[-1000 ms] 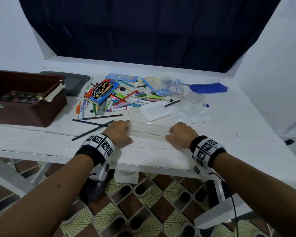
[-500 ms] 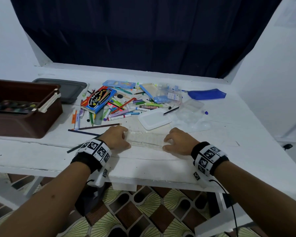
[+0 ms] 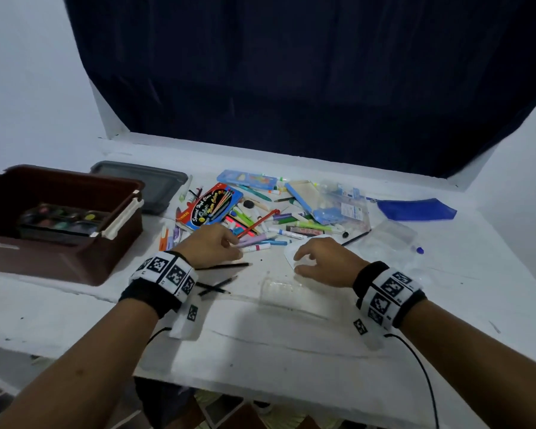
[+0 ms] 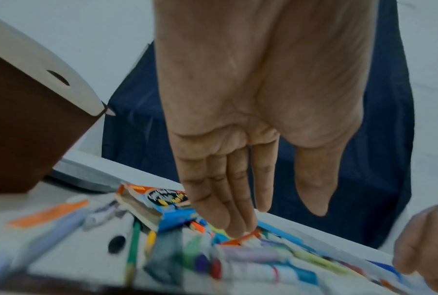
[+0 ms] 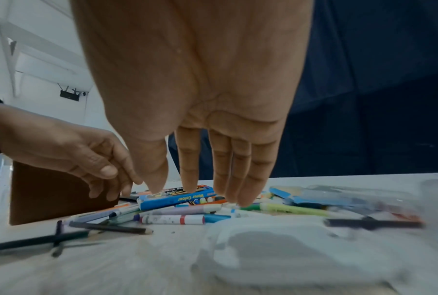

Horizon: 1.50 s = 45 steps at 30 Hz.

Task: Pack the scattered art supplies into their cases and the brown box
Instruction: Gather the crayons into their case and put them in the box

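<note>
Both hands are hovering with relaxed, empty grips over the white bench (image 3: 291,351): the left hand (image 3: 211,246) above scattered markers (image 3: 260,239), the right hand (image 3: 321,263) over a white lid (image 5: 276,249). The brown box (image 3: 65,258) is sitting at far left, holding a paint palette (image 3: 62,222).

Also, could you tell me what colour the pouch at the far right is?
The pouch is blue, clearest in the head view.

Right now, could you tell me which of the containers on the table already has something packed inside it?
The brown box at the left edge: a paint palette lies inside. The grey lid behind it holds nothing visible, and the blue watercolour carton lies on the marker pile.
</note>
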{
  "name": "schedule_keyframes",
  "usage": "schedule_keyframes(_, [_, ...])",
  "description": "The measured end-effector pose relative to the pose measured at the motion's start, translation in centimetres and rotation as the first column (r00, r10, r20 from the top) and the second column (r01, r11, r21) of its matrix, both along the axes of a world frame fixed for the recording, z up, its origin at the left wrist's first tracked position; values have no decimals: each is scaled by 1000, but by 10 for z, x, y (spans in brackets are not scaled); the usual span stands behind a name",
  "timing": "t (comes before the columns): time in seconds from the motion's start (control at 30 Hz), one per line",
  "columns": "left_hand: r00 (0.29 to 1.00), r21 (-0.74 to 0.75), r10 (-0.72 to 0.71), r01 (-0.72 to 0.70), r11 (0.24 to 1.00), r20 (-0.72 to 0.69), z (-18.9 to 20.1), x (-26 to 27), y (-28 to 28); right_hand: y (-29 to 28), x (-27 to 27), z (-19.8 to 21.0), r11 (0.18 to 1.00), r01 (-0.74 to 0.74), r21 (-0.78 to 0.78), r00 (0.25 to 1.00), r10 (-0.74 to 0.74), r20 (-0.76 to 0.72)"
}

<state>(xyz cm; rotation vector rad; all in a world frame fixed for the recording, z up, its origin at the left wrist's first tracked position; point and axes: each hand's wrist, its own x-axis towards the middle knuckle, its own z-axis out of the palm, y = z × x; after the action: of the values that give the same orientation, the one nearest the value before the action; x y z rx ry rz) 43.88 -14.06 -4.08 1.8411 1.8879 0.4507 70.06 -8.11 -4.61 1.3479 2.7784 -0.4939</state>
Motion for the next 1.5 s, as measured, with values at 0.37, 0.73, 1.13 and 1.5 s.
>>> schedule_keyframes(0.37, [890, -33, 385, -404, 914, -242, -23, -91, 49, 80, -176, 17, 967, -228, 111, 972, 220, 80])
schedule_keyframes(0.73, [874, -36, 391, -418, 908, -288, -43, -111, 48, 121, -271, -7, 905, -423, 46, 829, 366, 422])
schedule_keyframes(1.13, [899, -64, 432, -428, 901, 71, -50, -128, 49, 153, -208, 5, 989, -10, 147, 962, -31, 272])
schedule_keyframes(1.5, [920, -35, 392, -393, 919, -25, -55, -119, 77, 159, -162, -19, 929, 279, 243, 925, -328, 192])
